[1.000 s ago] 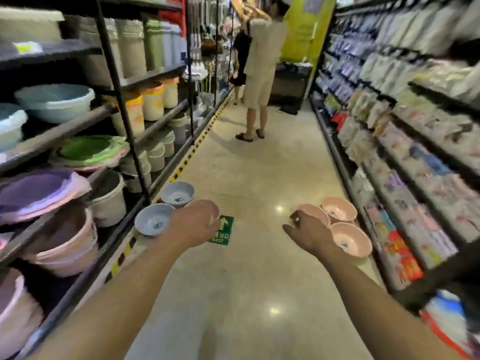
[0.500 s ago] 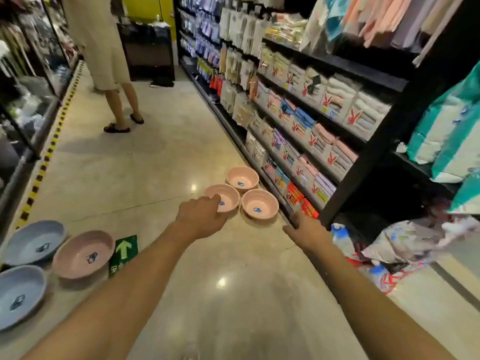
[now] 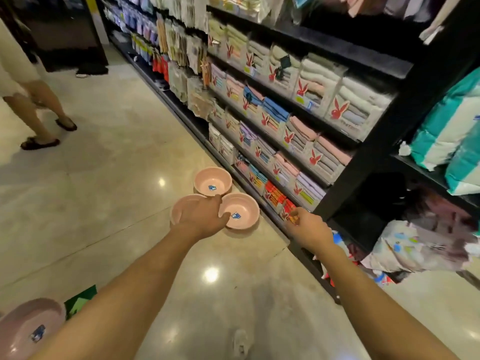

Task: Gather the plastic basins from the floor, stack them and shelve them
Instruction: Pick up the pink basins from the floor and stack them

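Left hand (image 3: 201, 216) is reaching over a cluster of three pink basins (image 3: 213, 181) on the floor (image 3: 104, 178), covering the near-left basin (image 3: 179, 209); the basin at its 3 o'clock (image 3: 244, 211) is lying open. Right hand (image 3: 309, 229) is hovering empty by the towel shelf (image 3: 285, 120). Another pink basin (image 3: 26, 326) is sitting at 7 o'clock beside a green floor sticker (image 3: 79, 301). A bystander's legs (image 3: 33, 110) are standing at 10 o'clock.

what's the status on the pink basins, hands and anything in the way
Left hand over nearest pink basin, grip unclear; right hand empty. Three pink basins clustered, unstacked. Bystander up the aisle, not blocking.
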